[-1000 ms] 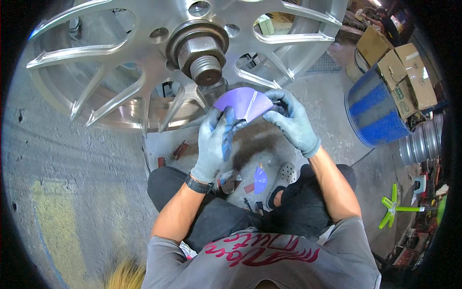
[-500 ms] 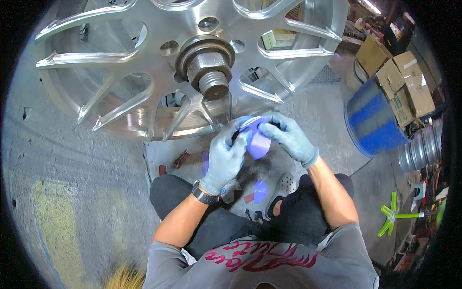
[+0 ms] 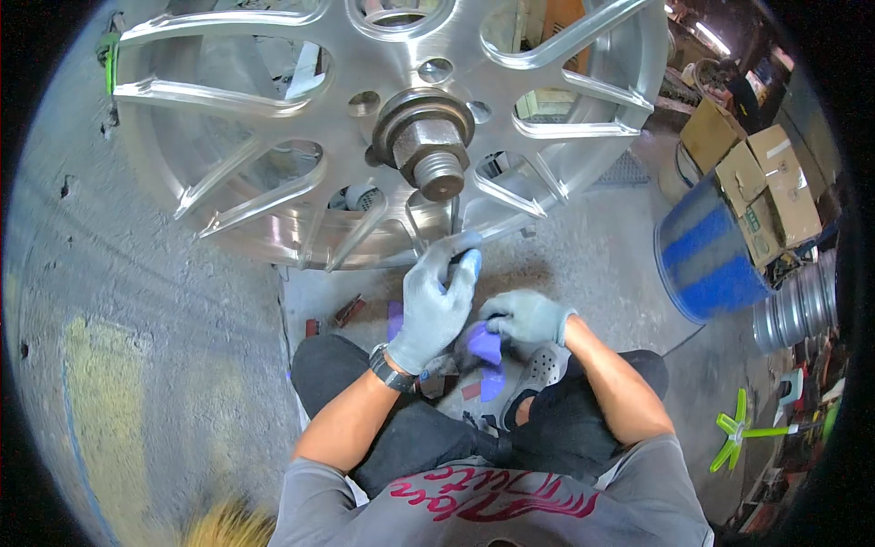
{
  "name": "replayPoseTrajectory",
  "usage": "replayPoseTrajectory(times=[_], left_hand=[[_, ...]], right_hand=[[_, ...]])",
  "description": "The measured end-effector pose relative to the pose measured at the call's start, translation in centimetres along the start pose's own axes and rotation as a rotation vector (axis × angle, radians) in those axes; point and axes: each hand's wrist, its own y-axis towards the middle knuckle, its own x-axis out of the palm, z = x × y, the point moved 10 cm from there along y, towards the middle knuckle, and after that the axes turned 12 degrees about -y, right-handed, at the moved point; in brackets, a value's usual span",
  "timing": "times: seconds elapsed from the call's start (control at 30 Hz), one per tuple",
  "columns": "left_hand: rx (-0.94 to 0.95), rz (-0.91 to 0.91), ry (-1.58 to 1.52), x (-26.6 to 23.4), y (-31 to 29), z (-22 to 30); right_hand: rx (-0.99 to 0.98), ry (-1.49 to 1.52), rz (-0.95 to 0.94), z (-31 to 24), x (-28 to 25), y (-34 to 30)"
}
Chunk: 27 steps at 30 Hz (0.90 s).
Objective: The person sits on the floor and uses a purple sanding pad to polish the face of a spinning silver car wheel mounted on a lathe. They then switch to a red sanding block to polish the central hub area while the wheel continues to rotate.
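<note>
A large bare-metal wheel rim (image 3: 301,118) fills the top, fixed on a threaded shaft with a big nut (image 3: 430,146). My left hand (image 3: 428,305), in a grey-blue glove, reaches up to the rim's lower edge. Its thumb and fingers are apart, and nothing shows between them; the fingertips' undersides are hidden. Lower and to the right, my right hand (image 3: 529,316), gloved alike, grips a bent purple sanding sheet (image 3: 485,345) over the floor between my legs. Another purple piece (image 3: 492,383) lies just below it.
Reddish-brown scraps (image 3: 349,310) and a purple strip (image 3: 395,321) lie on the floor by my left knee. On the right stands a blue drum (image 3: 706,260) topped with cardboard boxes (image 3: 775,178). A lime-green star-shaped stand (image 3: 732,428) is below that, and yellow bristles (image 3: 230,524) at lower left.
Both hands held the purple sheet together; now they are apart. My right hand has lowered with the sheet, while my left stays near the rim. The view has shifted slightly.
</note>
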Motion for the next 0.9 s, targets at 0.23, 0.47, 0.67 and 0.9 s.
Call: replayPoseTrajectory(times=[0.23, 0.47, 0.67, 0.9], left_hand=[[0.056, -0.074, -0.008, 0.8, -0.3, 0.6], [0.396, -0.186, 0.053, 0.2, -0.3, 6.3], [0.591, 0.15, 0.119, -13.5, -4.2, 11.8], [-0.128, 0.896, 0.238, -35.6, -24.4, -3.0]], right_hand=[[0.099, -0.231, 0.1, 1.9, 0.7, 1.1], [0.133, -0.301, -0.171, 7.4, 9.1, 1.7], [0.142, -0.155, -0.263, 10.7, 13.5, 0.4], [0.271, 0.022, -0.265, 11.7, 14.5, -1.3]])
